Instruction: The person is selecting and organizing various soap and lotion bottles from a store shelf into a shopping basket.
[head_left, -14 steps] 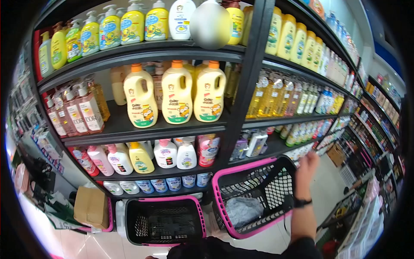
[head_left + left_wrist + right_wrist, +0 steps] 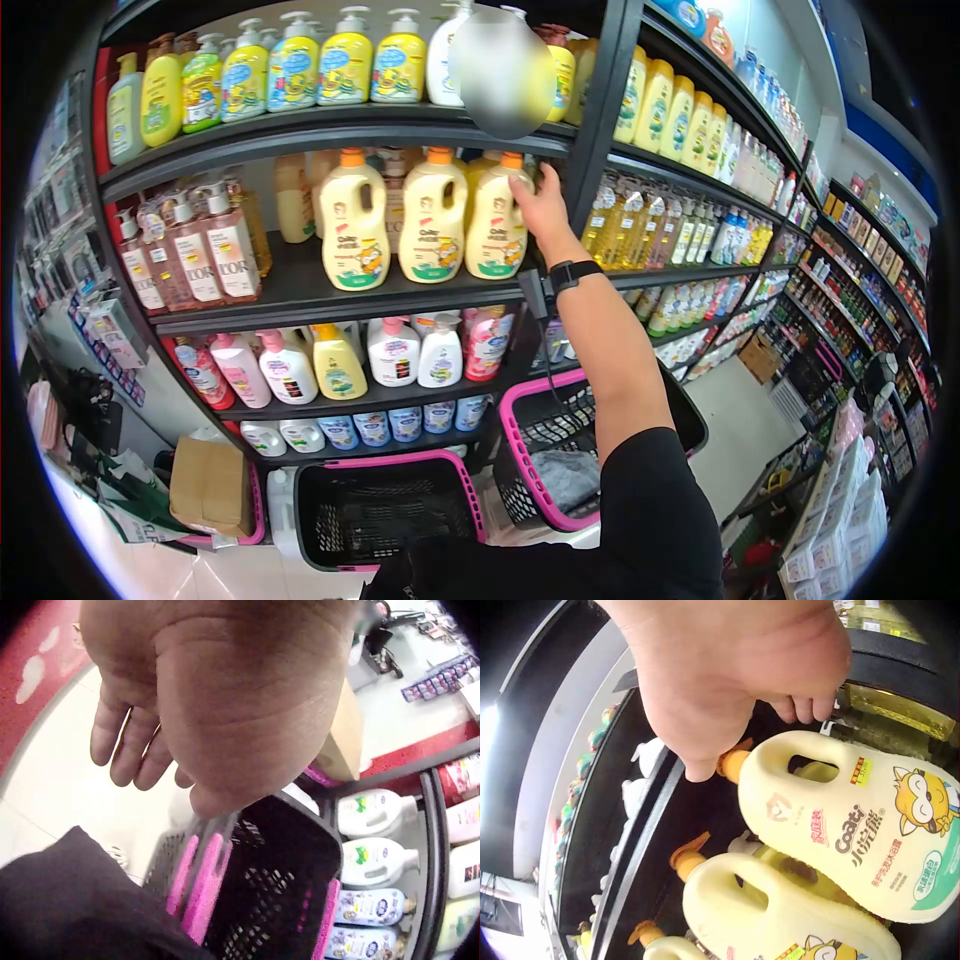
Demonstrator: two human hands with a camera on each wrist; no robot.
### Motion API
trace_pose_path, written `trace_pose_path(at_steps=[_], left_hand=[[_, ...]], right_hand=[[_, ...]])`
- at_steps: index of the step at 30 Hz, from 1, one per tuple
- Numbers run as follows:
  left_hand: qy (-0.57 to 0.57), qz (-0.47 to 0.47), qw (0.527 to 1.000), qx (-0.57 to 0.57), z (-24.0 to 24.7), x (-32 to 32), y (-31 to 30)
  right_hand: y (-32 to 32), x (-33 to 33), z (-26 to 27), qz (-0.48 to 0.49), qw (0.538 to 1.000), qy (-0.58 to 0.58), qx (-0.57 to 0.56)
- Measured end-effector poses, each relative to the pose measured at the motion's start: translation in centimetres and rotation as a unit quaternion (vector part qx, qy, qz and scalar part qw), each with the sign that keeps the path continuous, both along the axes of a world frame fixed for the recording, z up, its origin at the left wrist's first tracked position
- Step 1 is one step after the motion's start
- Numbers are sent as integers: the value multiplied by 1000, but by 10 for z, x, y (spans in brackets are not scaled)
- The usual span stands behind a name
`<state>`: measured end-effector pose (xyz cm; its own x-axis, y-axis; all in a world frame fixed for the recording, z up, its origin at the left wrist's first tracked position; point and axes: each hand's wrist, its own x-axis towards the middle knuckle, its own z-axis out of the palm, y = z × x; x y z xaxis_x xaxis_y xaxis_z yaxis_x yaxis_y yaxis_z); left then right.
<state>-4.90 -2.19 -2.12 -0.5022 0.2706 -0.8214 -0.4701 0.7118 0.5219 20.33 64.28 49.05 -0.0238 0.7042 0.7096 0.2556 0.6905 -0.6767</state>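
My right hand (image 2: 545, 212) is at the rightmost cream-coloured Coati bottle (image 2: 496, 228) on the middle shelf. In the right wrist view the thumb (image 2: 700, 769) lies close to the orange cap (image 2: 733, 765), and the other fingertips (image 2: 802, 709) show just beyond the loop handle (image 2: 802, 746), not curled round it. The bottle stands upright in line with two similar ones, a middle bottle (image 2: 433, 225) and a left bottle (image 2: 354, 235). My left hand (image 2: 225, 705) hangs with loosely bent fingers and holds nothing, above a black and pink basket (image 2: 330, 915); the head view does not show it.
A second basket (image 2: 512, 450) with a grey cloth item (image 2: 565, 478) stands below my right arm. Pump bottles (image 2: 345, 70) line the upper shelf, pink bottles (image 2: 225, 255) the left of the middle one. A cardboard box (image 2: 210, 487) sits at the lower left.
My right hand has moved up and left from above the right-hand basket to the rightmost cream bottle. The head view has shifted slightly.
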Motion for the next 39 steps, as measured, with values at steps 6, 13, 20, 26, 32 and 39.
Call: trace_pose_path(at_steps=[6, 13, 20, 26, 32, 39], left_hand=[[27, -17, 999, 5, -17, -11, 2], [84, -37, 996, -9, -52, 2, -33], [257, -123, 958, 13, -114, 35, -106], [293, -125, 947, 50, -96, -28, -20], [284, -273, 833, 389, 222, 50, 183], [6, -383, 694, 610, 345, 194, 320]], right_hand=[[5, 5, -1, 150, 973, 60, -162], [35, -12, -14, 145, 974, 117, -128], [3, 3, 7, 213, 920, 184, -272], [-69, 50, -25, 333, 896, 95, -279], [-172, 91, -83, 464, 828, 69, -306], [-241, 127, -128, 516, 783, 108, -329]])
